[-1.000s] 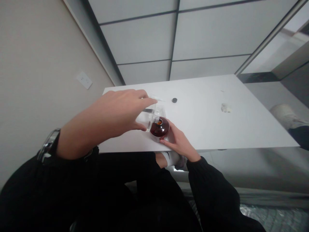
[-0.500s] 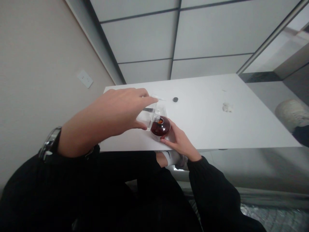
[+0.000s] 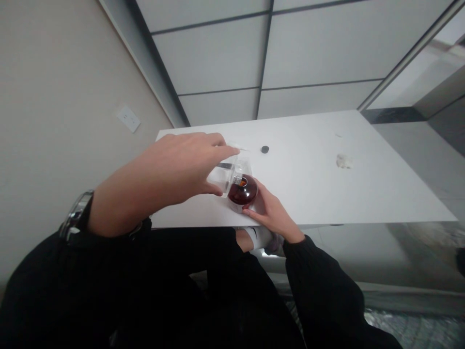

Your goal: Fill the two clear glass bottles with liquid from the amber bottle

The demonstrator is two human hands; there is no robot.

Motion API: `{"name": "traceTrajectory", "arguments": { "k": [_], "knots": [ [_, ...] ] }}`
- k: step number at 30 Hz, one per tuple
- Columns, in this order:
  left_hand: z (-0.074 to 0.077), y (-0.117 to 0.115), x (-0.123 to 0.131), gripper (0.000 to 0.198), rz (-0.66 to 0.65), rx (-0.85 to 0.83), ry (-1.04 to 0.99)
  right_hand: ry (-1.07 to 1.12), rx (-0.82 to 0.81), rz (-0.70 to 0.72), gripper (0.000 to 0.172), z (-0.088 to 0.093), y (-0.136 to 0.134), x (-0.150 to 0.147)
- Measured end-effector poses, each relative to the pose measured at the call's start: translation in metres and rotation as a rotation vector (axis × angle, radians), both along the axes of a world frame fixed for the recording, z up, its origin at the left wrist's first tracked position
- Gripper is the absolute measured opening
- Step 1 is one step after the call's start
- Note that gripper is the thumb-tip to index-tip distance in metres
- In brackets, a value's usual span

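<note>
My left hand is raised over the near edge of a white table and grips a small clear container, tilted on its side with its mouth at a round glass vessel. That vessel stands on the table and holds dark red liquid. My right hand rests against the vessel's right side with the fingers curled round it. I wear a wristwatch on the left wrist and black sleeves.
A small black cap lies on the table beyond the vessel. A thin clear item lies to the left of the cap. A crumpled white wad sits to the right. A wall with a socket runs along the left.
Both hands and the two containers hold almost the same pose. A shoe and leg seen at the right edge have moved out of view.
</note>
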State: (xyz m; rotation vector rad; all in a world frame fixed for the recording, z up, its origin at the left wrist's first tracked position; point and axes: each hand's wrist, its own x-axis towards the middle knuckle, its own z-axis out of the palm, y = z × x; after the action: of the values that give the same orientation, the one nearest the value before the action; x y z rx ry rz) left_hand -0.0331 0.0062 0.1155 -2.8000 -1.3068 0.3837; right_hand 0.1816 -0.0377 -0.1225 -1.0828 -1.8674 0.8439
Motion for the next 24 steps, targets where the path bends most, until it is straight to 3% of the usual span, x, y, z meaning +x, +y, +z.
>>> {"name": "traceTrajectory", "arguments": {
  "k": [12,24],
  "knots": [
    [0.0037,-0.0013,0.0059,0.054,0.031,-0.019,0.037,0.010,-0.008,-0.001,0.091,-0.0009,0.0000,-0.0007],
    [0.0012,0.0017,0.0008,0.046,-0.036,0.018,-0.004,0.013,0.001,-0.001,0.091,-0.0014,-0.0004,-0.0003]
  ]
}}
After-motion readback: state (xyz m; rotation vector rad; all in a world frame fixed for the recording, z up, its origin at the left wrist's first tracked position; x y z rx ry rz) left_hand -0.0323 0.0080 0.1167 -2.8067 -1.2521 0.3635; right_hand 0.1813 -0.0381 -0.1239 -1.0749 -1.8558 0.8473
